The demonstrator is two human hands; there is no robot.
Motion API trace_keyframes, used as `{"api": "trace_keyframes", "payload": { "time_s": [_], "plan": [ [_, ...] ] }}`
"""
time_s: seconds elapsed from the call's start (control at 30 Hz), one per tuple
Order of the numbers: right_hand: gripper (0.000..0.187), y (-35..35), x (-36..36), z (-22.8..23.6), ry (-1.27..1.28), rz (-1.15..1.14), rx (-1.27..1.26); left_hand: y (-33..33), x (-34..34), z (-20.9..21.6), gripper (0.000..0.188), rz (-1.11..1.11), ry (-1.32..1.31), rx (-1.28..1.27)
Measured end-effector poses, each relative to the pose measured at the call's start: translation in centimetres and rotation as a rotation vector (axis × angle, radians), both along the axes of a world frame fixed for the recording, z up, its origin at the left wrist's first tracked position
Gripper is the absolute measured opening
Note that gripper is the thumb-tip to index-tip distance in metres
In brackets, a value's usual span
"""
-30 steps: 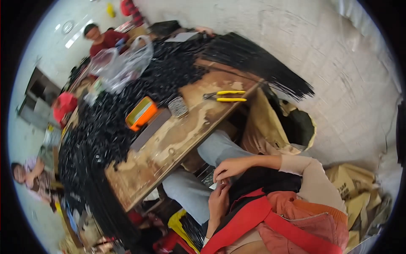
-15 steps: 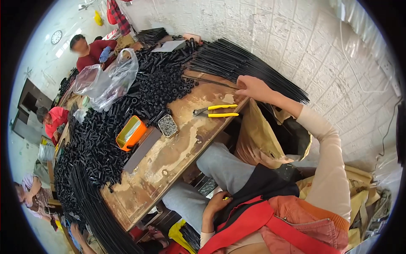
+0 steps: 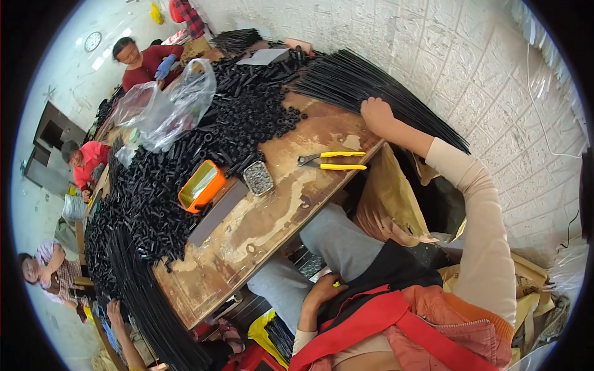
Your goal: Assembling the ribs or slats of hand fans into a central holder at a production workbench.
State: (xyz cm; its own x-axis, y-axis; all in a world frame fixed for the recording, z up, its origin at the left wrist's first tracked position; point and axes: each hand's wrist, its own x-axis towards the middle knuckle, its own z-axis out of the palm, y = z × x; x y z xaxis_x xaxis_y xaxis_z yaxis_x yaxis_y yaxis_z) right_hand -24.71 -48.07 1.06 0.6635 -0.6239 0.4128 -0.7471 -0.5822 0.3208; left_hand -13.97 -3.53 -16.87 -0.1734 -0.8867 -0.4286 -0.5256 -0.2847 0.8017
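Observation:
My right hand is closed at the near edge of a spread bundle of thin black rods. Its curled fingers hide whatever is in them. Low at my waist, my left hand rests on my lap, closed around something small and yellow, of which only a bit shows. On the worn wooden table lies a pair of pliers with yellow handles, below my right hand. A small tub of tiny metal pieces and an orange container stand farther left.
A big heap of short black tubular parts covers the table's far side, with a clear plastic bag on it. More black rods lie at the left end. An open yellowish sack stands below my right arm. Several co-workers sit beyond.
My right hand has moved up against the rod bundle. A loose rod that stretched from its fingers across the wood no longer shows there. The view has shifted slightly; my left hand stays put.

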Motion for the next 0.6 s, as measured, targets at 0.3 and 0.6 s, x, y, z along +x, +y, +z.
{"api": "trace_keyframes", "payload": {
  "time_s": [0.3,0.6],
  "plan": [
    [0.030,1.4,2.5,0.4,0.058,-0.168,0.538,1.9,-0.4,-5.8,0.033,-0.001,-0.087,-0.147],
    [0.017,-14.1,-1.3,-7.6,0.198,0.051,0.144,5.4,-0.9,-2.8,0.042,0.276,-0.091,-0.198]
  ]
}}
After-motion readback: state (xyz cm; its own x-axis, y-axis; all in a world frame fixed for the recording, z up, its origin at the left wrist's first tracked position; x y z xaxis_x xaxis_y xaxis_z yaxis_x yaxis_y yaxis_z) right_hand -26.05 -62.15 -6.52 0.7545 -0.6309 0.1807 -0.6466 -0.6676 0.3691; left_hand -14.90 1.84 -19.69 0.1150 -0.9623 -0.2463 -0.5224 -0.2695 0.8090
